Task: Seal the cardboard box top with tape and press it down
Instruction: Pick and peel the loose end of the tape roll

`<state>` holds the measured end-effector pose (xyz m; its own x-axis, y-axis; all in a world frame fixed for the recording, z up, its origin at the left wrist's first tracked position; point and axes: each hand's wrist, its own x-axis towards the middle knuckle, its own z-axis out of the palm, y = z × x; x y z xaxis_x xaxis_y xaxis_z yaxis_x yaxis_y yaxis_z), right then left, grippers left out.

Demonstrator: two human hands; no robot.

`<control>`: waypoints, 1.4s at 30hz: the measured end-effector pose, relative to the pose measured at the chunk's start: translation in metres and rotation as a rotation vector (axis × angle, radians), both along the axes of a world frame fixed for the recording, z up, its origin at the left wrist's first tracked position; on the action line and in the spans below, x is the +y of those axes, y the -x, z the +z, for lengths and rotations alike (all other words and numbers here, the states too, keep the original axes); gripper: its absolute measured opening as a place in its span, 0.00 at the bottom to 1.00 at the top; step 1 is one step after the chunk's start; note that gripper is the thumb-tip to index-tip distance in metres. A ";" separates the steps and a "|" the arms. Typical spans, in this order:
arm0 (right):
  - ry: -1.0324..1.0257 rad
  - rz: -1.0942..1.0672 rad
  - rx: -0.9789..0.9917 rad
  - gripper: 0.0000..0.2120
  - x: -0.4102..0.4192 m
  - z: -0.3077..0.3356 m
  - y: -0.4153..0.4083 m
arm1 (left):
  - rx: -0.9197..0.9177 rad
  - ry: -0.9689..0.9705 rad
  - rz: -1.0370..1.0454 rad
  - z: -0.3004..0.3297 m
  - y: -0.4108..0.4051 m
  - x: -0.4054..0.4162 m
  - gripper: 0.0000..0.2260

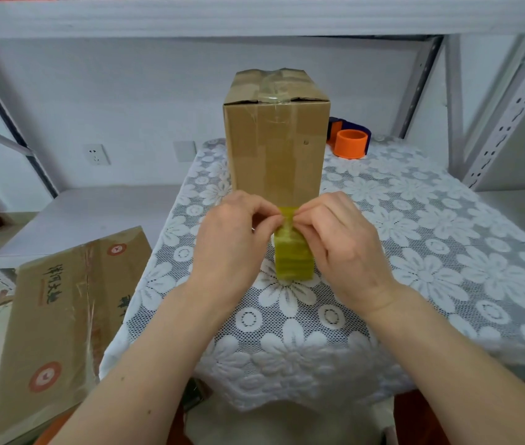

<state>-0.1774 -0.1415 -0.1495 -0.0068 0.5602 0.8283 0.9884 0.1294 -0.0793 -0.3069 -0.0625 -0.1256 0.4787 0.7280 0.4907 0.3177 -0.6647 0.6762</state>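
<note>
A tall brown cardboard box (275,146) stands upright on the table, its top flaps closed under a strip of clear tape (272,88) that runs down the front face. In front of the box a yellowish tape roll (293,260) stands on edge on the cloth. My left hand (232,239) and my right hand (339,242) meet above the roll, fingertips pinching the loose tape end (287,214) from both sides. The tape end sits near the base of the box's front face.
The table wears a white lace flower cloth (415,252). An orange and dark blue tape dispenser (349,138) sits behind the box at the right. A flattened printed carton (58,322) leans at the left. White metal shelving (495,130) surrounds the table.
</note>
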 end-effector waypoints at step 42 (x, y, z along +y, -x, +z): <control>0.179 0.194 0.723 0.02 -0.011 0.020 -0.002 | -0.131 0.232 -0.237 0.003 -0.001 0.001 0.05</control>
<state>-0.1758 -0.1521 -0.1293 0.3902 0.7302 0.5608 0.6435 0.2193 -0.7334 -0.3060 -0.0618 -0.1225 0.5919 0.7034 0.3935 0.0734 -0.5333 0.8428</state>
